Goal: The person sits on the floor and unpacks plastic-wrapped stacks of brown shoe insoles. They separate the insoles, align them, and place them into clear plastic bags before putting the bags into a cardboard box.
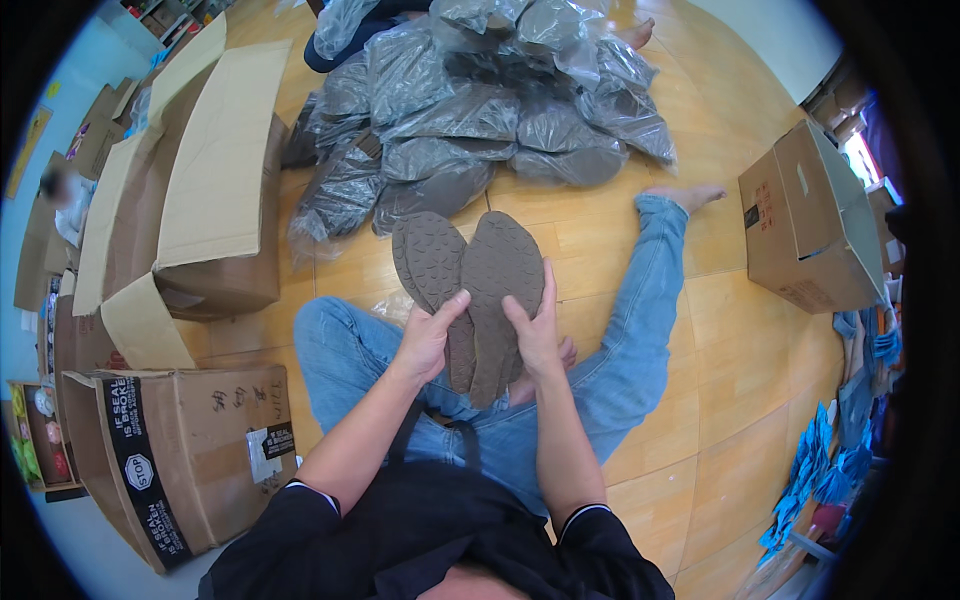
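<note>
Grey-brown shoe soles are held up in front of me above my lap, toes pointing away. My left hand [425, 342] grips the left shoe soles [428, 258], with the thumb on top; at least two seem stacked there, and their upper face has a bumpy tread. My right hand [533, 328] is closed around the right shoe soles [500, 262], thumb on the face and fingers along the outer edge. The two lots overlap along the middle. Beyond them lies a heap of similar soles in clear plastic bags [455, 130].
Open cardboard boxes [225, 165] stand on the left, one taped box [200, 440] close by my left side. Another carton [808, 220] is at the right. My jeans-clad legs [640, 300] spread over the wooden floor [720, 400]. Blue strips [820, 460] hang at the lower right.
</note>
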A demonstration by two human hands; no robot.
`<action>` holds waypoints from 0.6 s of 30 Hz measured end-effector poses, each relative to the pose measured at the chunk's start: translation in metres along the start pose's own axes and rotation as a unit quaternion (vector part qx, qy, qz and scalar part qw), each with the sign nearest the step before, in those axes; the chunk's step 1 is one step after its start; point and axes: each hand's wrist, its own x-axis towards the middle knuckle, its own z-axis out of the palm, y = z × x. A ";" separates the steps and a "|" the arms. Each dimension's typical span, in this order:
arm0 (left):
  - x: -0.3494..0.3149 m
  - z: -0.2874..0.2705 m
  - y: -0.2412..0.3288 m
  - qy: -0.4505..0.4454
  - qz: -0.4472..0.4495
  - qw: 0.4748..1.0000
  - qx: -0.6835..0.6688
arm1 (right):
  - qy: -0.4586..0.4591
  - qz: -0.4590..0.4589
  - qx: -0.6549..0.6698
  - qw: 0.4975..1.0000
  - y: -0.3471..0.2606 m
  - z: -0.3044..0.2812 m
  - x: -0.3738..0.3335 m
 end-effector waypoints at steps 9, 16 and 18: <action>0.000 -0.001 0.000 0.011 0.002 0.999 0.039 | 0.037 0.058 0.182 0.981 -0.011 0.008 -0.004; -0.002 -0.018 -0.006 0.048 -0.051 0.992 -0.106 | 0.066 0.103 0.269 0.955 0.004 0.006 -0.001; 0.000 -0.017 -0.011 0.042 -0.036 0.996 -0.073 | 0.052 0.119 0.270 0.954 0.003 0.006 -0.001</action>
